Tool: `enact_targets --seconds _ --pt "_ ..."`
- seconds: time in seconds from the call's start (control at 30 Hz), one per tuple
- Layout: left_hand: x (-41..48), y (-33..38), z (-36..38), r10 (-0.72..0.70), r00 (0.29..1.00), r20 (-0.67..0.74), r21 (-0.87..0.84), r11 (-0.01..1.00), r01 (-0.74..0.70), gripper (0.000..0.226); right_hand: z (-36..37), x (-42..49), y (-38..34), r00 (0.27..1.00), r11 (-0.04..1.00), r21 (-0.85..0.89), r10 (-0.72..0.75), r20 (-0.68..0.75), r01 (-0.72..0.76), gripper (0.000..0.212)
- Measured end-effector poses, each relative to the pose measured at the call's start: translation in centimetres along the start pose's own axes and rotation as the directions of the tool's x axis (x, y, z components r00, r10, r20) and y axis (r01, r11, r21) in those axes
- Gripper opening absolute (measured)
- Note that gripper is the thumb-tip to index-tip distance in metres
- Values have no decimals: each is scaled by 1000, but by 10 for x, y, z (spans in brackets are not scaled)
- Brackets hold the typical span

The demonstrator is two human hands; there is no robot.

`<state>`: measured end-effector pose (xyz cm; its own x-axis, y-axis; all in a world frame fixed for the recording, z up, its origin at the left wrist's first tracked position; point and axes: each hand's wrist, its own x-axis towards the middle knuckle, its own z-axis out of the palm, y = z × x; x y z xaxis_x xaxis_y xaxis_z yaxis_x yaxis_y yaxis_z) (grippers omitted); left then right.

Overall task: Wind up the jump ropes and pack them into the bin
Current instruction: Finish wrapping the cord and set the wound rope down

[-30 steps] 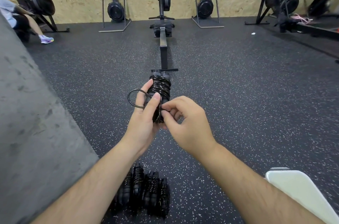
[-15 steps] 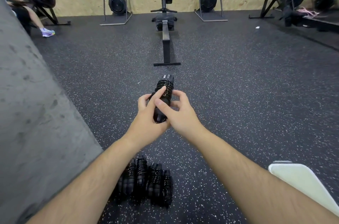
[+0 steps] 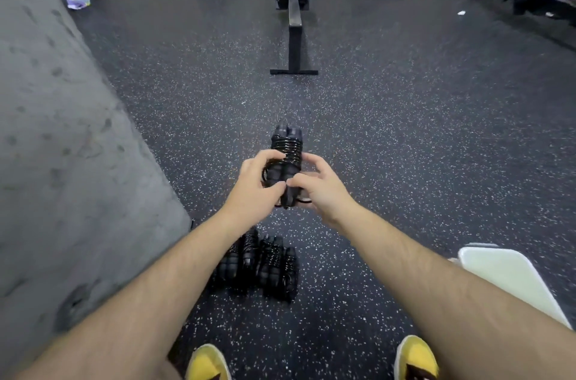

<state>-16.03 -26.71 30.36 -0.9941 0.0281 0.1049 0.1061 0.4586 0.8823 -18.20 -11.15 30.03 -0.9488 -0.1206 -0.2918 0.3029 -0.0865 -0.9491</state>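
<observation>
A black jump rope (image 3: pixel 286 149), its cord wound round its two handles, is held out in front of me above the floor. My left hand (image 3: pixel 254 189) grips the bundle's left side, thumb across the handles. On the right side my right hand (image 3: pixel 321 186) pinches it, with a small cord loop showing under the fingers. Below my arms, a pile of wound black jump ropes (image 3: pixel 258 264) lies on the speckled rubber floor. A white bin (image 3: pixel 511 280) shows only as a corner at the lower right, partly behind my right forearm.
A grey padded block (image 3: pixel 62 146) fills the left side. A rowing machine (image 3: pixel 294 21) stretches away straight ahead, with more gym machines along the plywood wall. Another person's shoe (image 3: pixel 78 1) is at the far left. My yellow shoes (image 3: pixel 416 358) are at the bottom edge.
The loose loop at the left of the bundle has been wound in. The camera has tilted down, and both hands with the rope sit lower, still gripping it.
</observation>
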Motion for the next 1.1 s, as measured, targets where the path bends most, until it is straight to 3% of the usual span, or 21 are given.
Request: enact_targets --seconds 0.1,0.2,0.27,0.5,0.63,0.73,0.93,1.03,1.1 --pt "-10 -38 16 -75 994 77 68 995 69 50 6 6 35 996 987 -143 66 -58 -74 46" --pt "-26 -77 36 -206 978 31 23 978 206 52 11 12 84 989 954 -262 131 -68 -144 41" --pt "-34 -105 48 -257 965 62 81 964 251 52 12 17 116 980 924 -326 181 -81 -198 39" --pt "-42 -188 84 -392 910 137 217 908 358 53 12 45 219 943 868 -371 283 -174 -329 36" --pt "-44 -230 104 -457 885 87 318 855 411 55 19 63 270 953 823 -482 273 -131 -302 44" --pt "-47 -249 110 -554 815 172 431 786 443 59 24 71 295 944 737 -603 317 -90 -305 56" --pt "-43 -256 113 -559 823 96 517 735 439 54 27 70 296 960 652 -716 262 -94 -248 54" --pt "-44 -244 123 -463 886 7 610 705 363 43 20 64 284 972 664 -712 204 -120 -228 44" --pt "-44 -234 130 -371 928 22 616 736 280 34 12 58 273 981 673 -713 138 -139 -196 33"
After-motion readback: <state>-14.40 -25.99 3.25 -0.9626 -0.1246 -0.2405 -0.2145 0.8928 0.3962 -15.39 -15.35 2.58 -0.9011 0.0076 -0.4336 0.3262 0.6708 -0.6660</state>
